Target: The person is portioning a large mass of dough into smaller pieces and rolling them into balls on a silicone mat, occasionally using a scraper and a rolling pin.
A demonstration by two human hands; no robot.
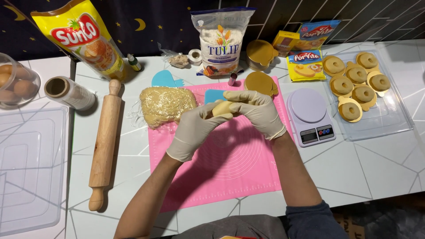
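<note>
The baking mat (230, 163) is pink with faint printed circles; the dough block (166, 105) is pale yellow, as is the dough piece (222, 108). Cream gloves cover both hands. The scale (310, 116) is lilac (its buttons red and blue), the rolling pin (105, 144) plain light wood.

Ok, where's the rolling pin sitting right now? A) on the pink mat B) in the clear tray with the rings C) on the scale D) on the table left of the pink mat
D: the wooden rolling pin lies on the table, left of the pink mat, untouched by either gloved hand.
</note>
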